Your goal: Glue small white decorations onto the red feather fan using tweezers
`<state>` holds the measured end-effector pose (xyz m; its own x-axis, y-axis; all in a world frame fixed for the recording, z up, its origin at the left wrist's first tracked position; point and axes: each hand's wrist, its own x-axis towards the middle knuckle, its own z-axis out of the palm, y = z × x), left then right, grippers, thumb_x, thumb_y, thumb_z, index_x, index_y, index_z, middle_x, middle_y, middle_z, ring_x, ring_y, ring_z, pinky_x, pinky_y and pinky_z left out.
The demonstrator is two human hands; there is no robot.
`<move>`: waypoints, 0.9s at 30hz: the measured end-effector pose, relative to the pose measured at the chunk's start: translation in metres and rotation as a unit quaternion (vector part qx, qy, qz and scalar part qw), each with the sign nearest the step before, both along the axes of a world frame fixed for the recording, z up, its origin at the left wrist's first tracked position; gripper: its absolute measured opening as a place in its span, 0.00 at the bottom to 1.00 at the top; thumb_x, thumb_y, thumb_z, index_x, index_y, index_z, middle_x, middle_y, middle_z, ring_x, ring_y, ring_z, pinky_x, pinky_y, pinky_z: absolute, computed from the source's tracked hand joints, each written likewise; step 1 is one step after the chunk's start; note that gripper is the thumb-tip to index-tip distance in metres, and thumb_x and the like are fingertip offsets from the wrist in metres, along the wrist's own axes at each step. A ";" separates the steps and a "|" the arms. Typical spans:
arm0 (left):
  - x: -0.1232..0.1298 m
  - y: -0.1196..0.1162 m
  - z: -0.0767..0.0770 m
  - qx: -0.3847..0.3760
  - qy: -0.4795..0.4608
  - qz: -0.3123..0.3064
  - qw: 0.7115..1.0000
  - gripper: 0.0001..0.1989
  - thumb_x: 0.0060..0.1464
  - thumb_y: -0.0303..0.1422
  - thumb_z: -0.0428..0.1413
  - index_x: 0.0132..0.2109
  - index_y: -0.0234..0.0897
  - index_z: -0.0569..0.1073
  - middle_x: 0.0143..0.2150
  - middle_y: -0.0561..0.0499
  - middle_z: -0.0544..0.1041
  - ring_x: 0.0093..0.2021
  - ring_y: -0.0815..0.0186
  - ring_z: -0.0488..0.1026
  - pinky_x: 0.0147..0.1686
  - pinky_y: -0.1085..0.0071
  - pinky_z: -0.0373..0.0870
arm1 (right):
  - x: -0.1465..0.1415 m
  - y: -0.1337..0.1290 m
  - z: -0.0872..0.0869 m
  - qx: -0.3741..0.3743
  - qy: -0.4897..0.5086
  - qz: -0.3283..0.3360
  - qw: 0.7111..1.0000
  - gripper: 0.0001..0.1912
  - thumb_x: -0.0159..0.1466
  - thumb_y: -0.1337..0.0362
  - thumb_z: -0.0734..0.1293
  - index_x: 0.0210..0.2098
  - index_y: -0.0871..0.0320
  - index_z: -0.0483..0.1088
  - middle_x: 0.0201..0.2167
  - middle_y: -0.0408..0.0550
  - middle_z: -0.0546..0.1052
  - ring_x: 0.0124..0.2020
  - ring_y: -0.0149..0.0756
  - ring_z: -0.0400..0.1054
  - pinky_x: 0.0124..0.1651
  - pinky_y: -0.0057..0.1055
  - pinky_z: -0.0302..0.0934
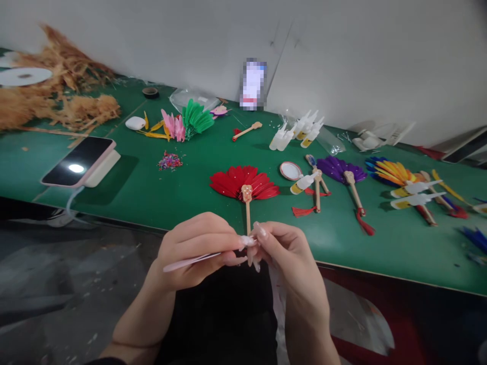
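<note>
My left hand is closed, with a slim pale pink tool, seemingly tweezers, lying between its fingers. Its fingertips meet those of my right hand, which is pinched shut. Whatever sits between the right fingertips is too small and covered to make out. Just beyond both hands, a red feather fan lies spread on the green table. Its wooden handle points toward me, and the lower end is hidden behind my fingers. Small pale dots show on the red feathers and on the fan's wooden head.
Right of the red fan are a round white dish, a glue bottle and a purple fan. More glue bottles stand behind. Colourful bits and a phone lie left. Another phone leans on the wall.
</note>
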<state>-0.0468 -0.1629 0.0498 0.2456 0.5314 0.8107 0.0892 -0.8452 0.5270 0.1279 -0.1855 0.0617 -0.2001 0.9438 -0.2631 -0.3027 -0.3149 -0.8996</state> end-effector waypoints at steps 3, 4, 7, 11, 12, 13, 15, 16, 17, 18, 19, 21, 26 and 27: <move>0.000 0.000 0.001 0.012 -0.001 -0.009 1.000 0.04 0.59 0.27 0.59 0.41 0.31 0.77 0.31 0.46 0.79 0.30 0.67 0.76 0.31 0.72 0.76 | 0.001 0.001 0.000 -0.002 0.004 0.018 1.000 0.12 0.57 0.55 0.74 0.24 0.56 0.78 0.19 0.41 0.76 0.20 0.25 0.65 0.25 0.23 0.60; 0.000 0.001 0.002 0.015 -0.001 -0.014 1.000 0.04 0.59 0.27 0.58 0.41 0.30 0.76 0.31 0.46 0.79 0.30 0.67 0.75 0.31 0.72 0.76 | 0.001 0.001 0.000 -0.003 0.006 0.022 1.000 0.11 0.57 0.56 0.74 0.24 0.56 0.78 0.18 0.41 0.76 0.19 0.25 0.65 0.25 0.23 0.60; 0.000 0.001 0.003 0.023 0.018 -0.016 0.999 0.04 0.59 0.25 0.58 0.41 0.28 0.76 0.32 0.44 0.79 0.32 0.67 0.76 0.33 0.72 0.76 | 0.003 0.004 0.001 0.003 0.000 0.025 1.000 0.11 0.58 0.57 0.74 0.23 0.57 0.78 0.17 0.40 0.75 0.19 0.23 0.64 0.24 0.21 0.60; 0.000 0.001 0.004 0.035 0.050 -0.009 0.998 0.04 0.58 0.23 0.58 0.41 0.28 0.76 0.32 0.45 0.79 0.33 0.67 0.75 0.35 0.72 0.76 | 0.005 0.008 0.001 0.014 -0.033 0.037 0.999 0.13 0.58 0.57 0.74 0.22 0.57 0.77 0.17 0.41 0.75 0.19 0.23 0.64 0.25 0.21 0.60; 0.000 0.001 0.003 0.030 0.046 -0.013 0.998 0.03 0.58 0.23 0.58 0.40 0.28 0.76 0.32 0.45 0.79 0.33 0.67 0.75 0.35 0.72 0.76 | 0.005 0.009 0.001 0.017 -0.038 0.042 0.998 0.13 0.58 0.56 0.73 0.22 0.57 0.77 0.18 0.41 0.75 0.19 0.24 0.65 0.25 0.22 0.61; -0.001 0.001 0.002 0.021 0.036 -0.017 0.999 0.03 0.58 0.23 0.58 0.40 0.28 0.76 0.32 0.44 0.79 0.32 0.67 0.76 0.34 0.72 0.76 | 0.005 0.009 0.002 0.018 -0.039 0.045 0.998 0.13 0.58 0.56 0.73 0.23 0.57 0.78 0.18 0.41 0.75 0.20 0.24 0.65 0.26 0.22 0.61; -0.001 0.000 0.000 -0.004 0.010 -0.023 1.000 0.04 0.59 0.24 0.58 0.41 0.28 0.76 0.32 0.44 0.79 0.32 0.66 0.76 0.32 0.73 0.75 | 0.004 0.008 0.002 0.020 -0.030 0.053 0.998 0.13 0.59 0.56 0.72 0.24 0.57 0.78 0.19 0.42 0.76 0.20 0.25 0.65 0.26 0.23 0.61; -0.002 -0.001 -0.002 -0.016 -0.005 -0.024 1.000 0.04 0.59 0.25 0.58 0.41 0.29 0.76 0.32 0.44 0.79 0.31 0.66 0.76 0.30 0.73 0.75 | 0.004 0.008 0.003 0.021 -0.023 0.056 0.998 0.13 0.60 0.55 0.72 0.25 0.57 0.79 0.19 0.42 0.76 0.21 0.25 0.66 0.26 0.23 0.60; -0.002 -0.001 -0.003 -0.027 -0.017 -0.020 0.999 0.05 0.59 0.26 0.58 0.42 0.30 0.77 0.32 0.45 0.80 0.31 0.67 0.76 0.30 0.73 0.75 | 0.004 0.007 0.004 0.022 -0.015 0.059 0.998 0.14 0.61 0.55 0.71 0.25 0.57 0.79 0.20 0.42 0.76 0.21 0.25 0.66 0.27 0.23 0.60; -0.002 -0.002 -0.005 -0.036 -0.026 -0.015 0.999 0.05 0.59 0.27 0.58 0.42 0.31 0.77 0.32 0.45 0.80 0.31 0.67 0.77 0.30 0.73 0.74 | 0.004 0.007 0.005 0.024 -0.009 0.063 0.998 0.15 0.62 0.54 0.70 0.26 0.57 0.79 0.20 0.42 0.76 0.22 0.25 0.66 0.27 0.23 0.60; -0.002 -0.003 -0.006 -0.038 -0.033 -0.011 0.999 0.05 0.59 0.28 0.59 0.42 0.32 0.77 0.32 0.46 0.80 0.31 0.67 0.77 0.30 0.73 0.74 | 0.004 0.006 0.005 0.027 -0.004 0.065 0.997 0.15 0.63 0.54 0.69 0.26 0.57 0.79 0.20 0.42 0.76 0.22 0.25 0.66 0.27 0.23 0.60; -0.002 -0.003 -0.008 -0.039 -0.039 -0.010 0.998 0.06 0.60 0.28 0.59 0.43 0.32 0.77 0.33 0.46 0.80 0.32 0.67 0.76 0.31 0.73 0.74 | 0.003 0.006 0.007 0.029 -0.002 0.065 0.997 0.14 0.62 0.55 0.70 0.25 0.57 0.78 0.20 0.42 0.75 0.22 0.25 0.66 0.27 0.23 0.60; -0.002 -0.004 -0.009 -0.056 -0.037 -0.016 0.998 0.10 0.59 0.27 0.58 0.47 0.35 0.78 0.34 0.46 0.81 0.33 0.65 0.77 0.31 0.71 0.73 | 0.003 0.005 0.008 0.025 -0.019 0.044 0.999 0.13 0.59 0.55 0.72 0.25 0.56 0.78 0.19 0.42 0.75 0.21 0.26 0.65 0.26 0.24 0.60; -0.003 -0.005 -0.009 -0.059 -0.036 -0.016 0.997 0.10 0.59 0.27 0.58 0.48 0.36 0.78 0.34 0.46 0.81 0.33 0.65 0.77 0.31 0.71 0.73 | 0.002 0.005 0.008 0.025 -0.022 0.041 0.999 0.13 0.59 0.55 0.72 0.25 0.56 0.78 0.19 0.42 0.75 0.21 0.26 0.65 0.26 0.24 0.60</move>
<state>-0.0495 -0.1675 0.0411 0.2075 0.6166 0.7594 0.0215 -0.7790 0.6266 0.1303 -0.1805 0.0695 -0.2661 0.9372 -0.2254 -0.2376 -0.2904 -0.9269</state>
